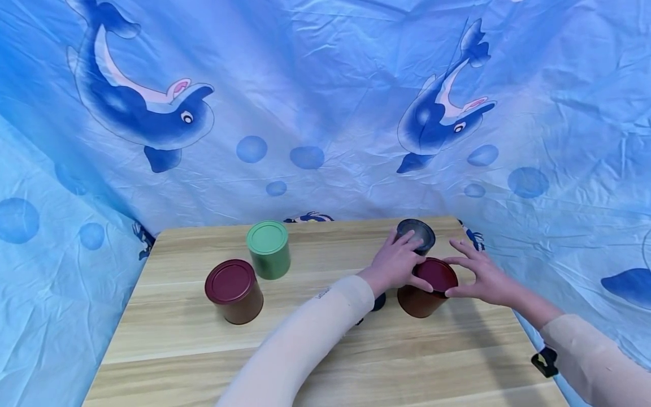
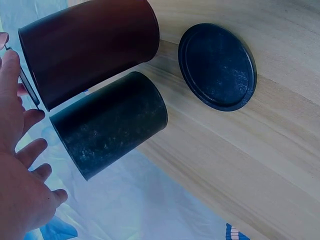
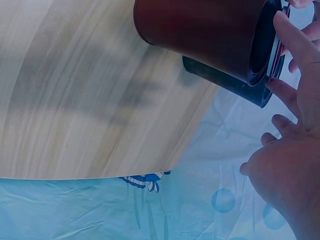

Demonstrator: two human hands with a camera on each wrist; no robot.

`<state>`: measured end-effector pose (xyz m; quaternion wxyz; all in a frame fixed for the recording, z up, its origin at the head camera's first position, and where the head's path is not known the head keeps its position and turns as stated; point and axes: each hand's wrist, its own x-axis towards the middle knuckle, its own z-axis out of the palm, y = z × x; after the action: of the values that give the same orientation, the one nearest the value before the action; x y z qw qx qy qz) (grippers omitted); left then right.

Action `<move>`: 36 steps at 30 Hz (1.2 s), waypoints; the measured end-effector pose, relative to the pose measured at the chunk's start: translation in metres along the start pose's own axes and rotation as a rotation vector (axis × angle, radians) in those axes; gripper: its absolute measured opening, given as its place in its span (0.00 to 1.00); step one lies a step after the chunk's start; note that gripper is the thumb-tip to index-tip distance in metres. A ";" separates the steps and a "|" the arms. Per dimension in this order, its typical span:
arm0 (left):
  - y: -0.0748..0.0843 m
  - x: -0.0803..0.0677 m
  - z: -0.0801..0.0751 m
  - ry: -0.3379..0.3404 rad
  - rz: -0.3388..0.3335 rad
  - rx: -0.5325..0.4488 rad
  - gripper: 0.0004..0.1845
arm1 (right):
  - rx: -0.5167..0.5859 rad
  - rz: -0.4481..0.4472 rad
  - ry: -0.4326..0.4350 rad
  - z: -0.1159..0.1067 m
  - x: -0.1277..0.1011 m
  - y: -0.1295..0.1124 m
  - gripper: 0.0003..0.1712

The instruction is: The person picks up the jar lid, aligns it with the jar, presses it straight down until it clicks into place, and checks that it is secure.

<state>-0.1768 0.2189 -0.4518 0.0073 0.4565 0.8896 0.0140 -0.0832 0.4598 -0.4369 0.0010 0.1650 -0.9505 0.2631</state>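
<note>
A dark red lid [image 1: 437, 275] is at the mouth of a reddish-brown can [image 1: 418, 305] at the table's right. My left hand [image 1: 393, 264] holds the lid's left edge with thumb and fingertips. On the other side my right hand [image 1: 483, 278] grips its right edge. In the right wrist view a gap shows between lid [image 3: 274, 60] and can [image 3: 200, 32], so the lid stands slightly off the rim. Behind that can, close against it, stands a dark can [image 2: 112, 127]. Its round dark lid [image 2: 217, 67] lies flat on the table.
On the left of the wooden table [image 1: 168, 339] stand a green can [image 1: 271, 261] and a second reddish-brown can [image 1: 244, 302], both with lids on. A blue dolphin-print cloth [image 1: 325, 102] hangs behind and beside the table. The table's right edge is near the lidless cans.
</note>
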 end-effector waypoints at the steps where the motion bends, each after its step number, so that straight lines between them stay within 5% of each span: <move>1: 0.000 0.000 0.000 -0.005 0.000 0.001 0.42 | -0.001 -0.001 -0.002 0.000 0.000 0.001 0.37; 36: 0.001 0.009 0.006 -0.033 0.016 0.087 0.42 | -0.107 0.035 -0.084 -0.002 0.005 0.002 0.40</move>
<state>-0.1812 0.2270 -0.4576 0.0019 0.4636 0.8855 -0.0320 -0.0892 0.4605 -0.4360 -0.0347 0.1592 -0.9651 0.2048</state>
